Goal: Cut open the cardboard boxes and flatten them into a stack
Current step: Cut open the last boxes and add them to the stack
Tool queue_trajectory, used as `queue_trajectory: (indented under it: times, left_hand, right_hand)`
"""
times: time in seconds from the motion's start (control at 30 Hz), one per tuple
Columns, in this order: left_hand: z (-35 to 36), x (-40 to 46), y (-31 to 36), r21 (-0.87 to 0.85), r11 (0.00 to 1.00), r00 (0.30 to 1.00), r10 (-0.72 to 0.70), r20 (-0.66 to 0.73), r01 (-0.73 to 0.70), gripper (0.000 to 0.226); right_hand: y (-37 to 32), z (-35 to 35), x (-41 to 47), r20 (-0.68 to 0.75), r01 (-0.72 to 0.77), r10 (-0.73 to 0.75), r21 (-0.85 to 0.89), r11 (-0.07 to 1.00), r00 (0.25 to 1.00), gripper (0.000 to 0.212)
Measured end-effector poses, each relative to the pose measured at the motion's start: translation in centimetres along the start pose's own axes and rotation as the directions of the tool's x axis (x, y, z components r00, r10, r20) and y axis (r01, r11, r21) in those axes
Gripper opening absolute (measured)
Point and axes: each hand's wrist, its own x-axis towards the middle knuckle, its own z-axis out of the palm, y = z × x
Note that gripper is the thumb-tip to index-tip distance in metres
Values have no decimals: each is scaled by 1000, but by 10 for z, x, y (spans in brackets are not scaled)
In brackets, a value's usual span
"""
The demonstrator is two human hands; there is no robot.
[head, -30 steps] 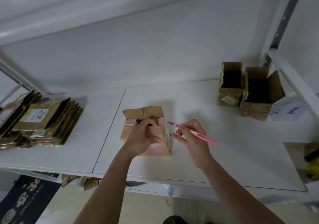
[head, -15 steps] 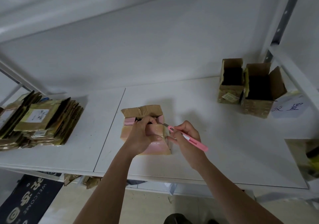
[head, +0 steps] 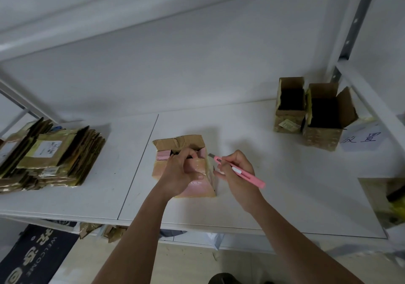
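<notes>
A small cardboard box (head: pixel 197 188) with pink tape stands on the white shelf (head: pixel 285 174), its top flaps open. My left hand (head: pixel 179 172) grips its near top edge, fingers curled into the opening. My right hand (head: pixel 237 174) holds a pink utility knife (head: pixel 238 171) like a pen, just right of the box, with the blade tip close to the box's upper right corner. Two open cardboard boxes (head: pixel 290 106) (head: pixel 324 119) stand at the back right. A stack of flattened boxes (head: pixel 50 156) lies at the left.
A paper sheet with handwriting (head: pixel 361 139) lies beside the right-hand boxes. A shiny cardboard piece (head: pixel 385 200) sits at the right edge. The shelf's metal upright (head: pixel 355 18) rises at the back right. Below, a dark welcome mat (head: pixel 32 257) lies on the floor.
My right hand moved the knife in against the box's right side half a second ago, then drew back slightly to the right. My left hand kept its grip on the box.
</notes>
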Motion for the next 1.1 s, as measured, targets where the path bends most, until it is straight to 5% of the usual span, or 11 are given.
queue_trajectory:
  times: [0.6, 0.7, 0.8, 0.87, 0.93, 0.97, 1.03, 1.1]
  left_hand:
    - [1, 0, 5, 26, 999, 1000, 29, -12, -28, 40]
    - [1, 0, 7, 27, 999, 1000, 28, -2, -28, 40]
    - [1, -1, 6, 29, 999, 999, 32, -4, -32, 39]
    - [1, -1, 5, 73, 997, 999, 32, 4, -32, 39]
    - [-1, -2, 6, 106, 992, 997, 63, 37, -67, 38]
    - [-2, -3, 7, 122, 987, 993, 100, 58, -107, 38]
    - [-4, -3, 10, 195, 957, 975, 201, 95, -216, 37]
    - [-3, -3, 11, 271, 921, 959, 250, 134, -278, 44]
  right_hand:
    - [10, 5, -20, 79, 10, -1, -116, 993, 997, 15]
    - [9, 5, -21, 69, -24, 25, -27, 999, 997, 13]
    - [3, 2, -16, 3, -11, 11, 128, 992, 1000, 15]
    - [-1, -10, -13, -99, 82, -82, -5, 997, 992, 12]
    - [1, -34, -8, -44, 247, -314, -514, 821, 949, 9]
    - [3, -48, -5, 69, 273, -351, -773, 573, 934, 8]
    - [5, -72, -1, 182, 199, -155, -975, 100, 971, 22]
    - [4, -89, 1, 113, 119, 59, -987, -107, 992, 37]
